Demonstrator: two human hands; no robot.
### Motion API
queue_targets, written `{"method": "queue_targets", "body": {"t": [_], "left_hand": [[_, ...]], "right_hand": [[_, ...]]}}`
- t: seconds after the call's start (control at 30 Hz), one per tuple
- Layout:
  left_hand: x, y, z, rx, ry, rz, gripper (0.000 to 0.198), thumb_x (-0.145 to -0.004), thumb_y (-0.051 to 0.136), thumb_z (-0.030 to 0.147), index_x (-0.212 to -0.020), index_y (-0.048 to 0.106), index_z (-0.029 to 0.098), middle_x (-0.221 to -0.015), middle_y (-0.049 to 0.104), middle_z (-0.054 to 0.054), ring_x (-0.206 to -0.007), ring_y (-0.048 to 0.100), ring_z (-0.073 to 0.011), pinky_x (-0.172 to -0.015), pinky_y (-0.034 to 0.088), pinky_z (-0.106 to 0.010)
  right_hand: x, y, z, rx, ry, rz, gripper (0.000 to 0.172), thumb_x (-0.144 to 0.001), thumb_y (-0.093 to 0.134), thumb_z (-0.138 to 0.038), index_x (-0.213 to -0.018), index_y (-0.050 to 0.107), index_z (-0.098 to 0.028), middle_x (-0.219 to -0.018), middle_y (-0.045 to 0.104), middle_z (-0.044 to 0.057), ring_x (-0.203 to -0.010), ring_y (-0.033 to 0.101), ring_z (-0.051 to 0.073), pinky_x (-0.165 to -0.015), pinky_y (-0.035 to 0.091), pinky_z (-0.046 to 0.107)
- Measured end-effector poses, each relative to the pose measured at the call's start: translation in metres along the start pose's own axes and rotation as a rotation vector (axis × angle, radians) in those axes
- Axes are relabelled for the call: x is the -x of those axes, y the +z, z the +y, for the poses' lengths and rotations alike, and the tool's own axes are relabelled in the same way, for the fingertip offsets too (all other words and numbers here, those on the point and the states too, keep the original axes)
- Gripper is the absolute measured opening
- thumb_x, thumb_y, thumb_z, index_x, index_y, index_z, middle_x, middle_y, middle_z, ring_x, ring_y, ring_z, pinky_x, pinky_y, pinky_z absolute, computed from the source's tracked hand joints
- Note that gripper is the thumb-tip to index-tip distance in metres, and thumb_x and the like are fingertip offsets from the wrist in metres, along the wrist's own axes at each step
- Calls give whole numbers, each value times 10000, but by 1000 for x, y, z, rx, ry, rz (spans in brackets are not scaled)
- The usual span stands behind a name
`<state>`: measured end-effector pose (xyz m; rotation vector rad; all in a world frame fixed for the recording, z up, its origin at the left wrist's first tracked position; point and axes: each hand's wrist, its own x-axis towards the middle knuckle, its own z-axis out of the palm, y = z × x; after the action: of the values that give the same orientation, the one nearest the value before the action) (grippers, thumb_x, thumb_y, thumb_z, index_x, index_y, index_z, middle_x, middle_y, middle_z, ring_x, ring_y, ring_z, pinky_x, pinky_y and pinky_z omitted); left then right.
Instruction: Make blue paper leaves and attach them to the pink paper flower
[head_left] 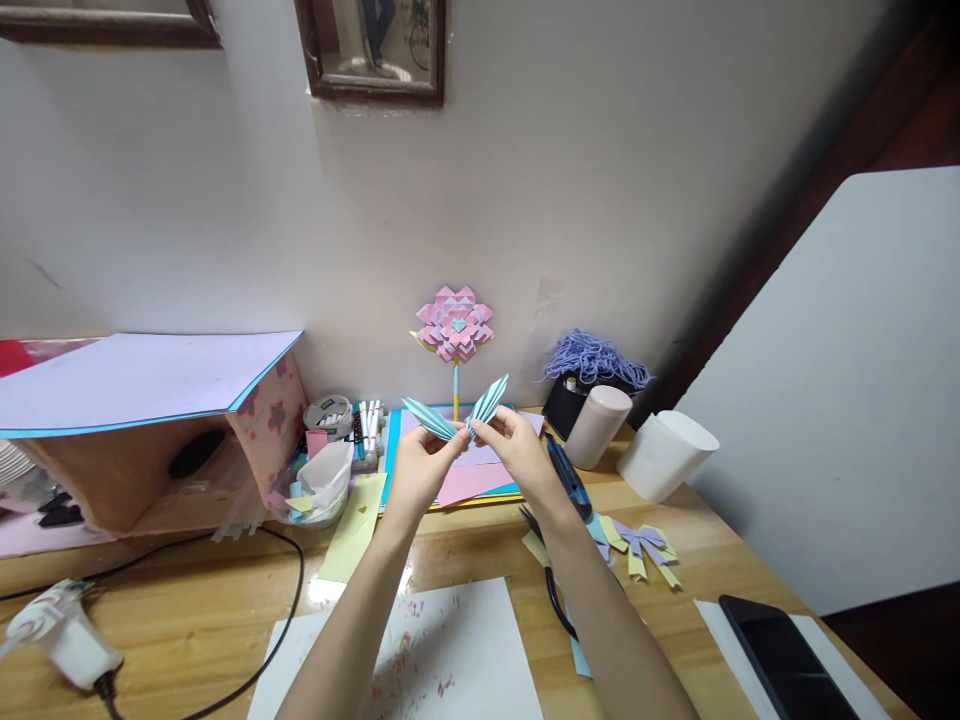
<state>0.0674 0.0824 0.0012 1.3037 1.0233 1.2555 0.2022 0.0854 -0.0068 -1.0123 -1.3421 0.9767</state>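
Note:
Both my hands hold a pleated light-blue paper piece (487, 403) in the air, its two fanned halves spreading up to either side like wings. My left hand (426, 462) pinches it near the middle from the left. From the right, my right hand (517, 445) pinches the same middle part, fingertips close to the other hand's. Behind it, a pink and lilac folded-paper flower (454, 325) stands upright against the wall on a yellow and blue stem. Below my hands lies a stack of coloured paper sheets (480, 482).
A white sheet with red marks (442, 640) lies in front. To the right are scissors (556, 600), a blue cutter (568, 475), paper strips (641, 545), a paper roll (666, 458) and a phone (784, 660). A box (277, 430), scrap bowl (322, 490) and black cable (300, 580) are left.

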Motion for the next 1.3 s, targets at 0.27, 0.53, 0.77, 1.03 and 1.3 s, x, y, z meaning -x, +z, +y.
{"method": "queue_targets", "body": {"t": [0.27, 0.53, 0.77, 1.03, 1.3], "left_hand": [[-6, -2, -8, 89, -12, 23, 333, -583, 723, 365, -781, 654, 107, -715, 678, -70, -676, 625, -172, -641, 498, -283], [-7, -3, -9, 59, -31, 21, 316, -554, 748, 337, -758, 671, 109, -737, 687, -69, -665, 612, -159, -656, 487, -277], [-9, -9, -8, 31, -23, 10, 329, -558, 742, 357, -778, 683, 119, -716, 689, -64, -676, 619, -165, -624, 471, -255], [-37, -41, -34, 188, -72, 253, 427, -533, 763, 349, -847, 658, 79, -786, 686, -101, -739, 647, -185, -703, 498, -293], [-54, -61, -64, 310, -97, 352, 380, -462, 802, 287, -744, 642, 88, -678, 678, -68, -632, 659, -173, -679, 517, -292]], "right_hand": [[-1, 0, 0, 3, 42, 40, 235, -703, 614, -396, -701, 552, -170, -590, 572, -9, -563, 543, 141, -595, 442, 280], [-3, 0, 3, -18, 37, 33, 219, -717, 612, -372, -716, 548, -163, -612, 578, -1, -568, 543, 134, -581, 444, 266], [-4, -1, 5, -112, 37, 38, 339, -702, 601, -485, -786, 570, -158, -718, 607, 30, -667, 568, 145, -624, 462, 266], [-43, -1, 81, 255, -12, 310, 401, -725, 528, -485, -945, 583, -155, -914, 637, 96, -654, 563, 153, -664, 460, 298], [-65, 35, 113, 339, -27, 251, 253, -772, 454, -397, -784, 579, -177, -637, 606, 31, -588, 557, 177, -582, 428, 291]]}}
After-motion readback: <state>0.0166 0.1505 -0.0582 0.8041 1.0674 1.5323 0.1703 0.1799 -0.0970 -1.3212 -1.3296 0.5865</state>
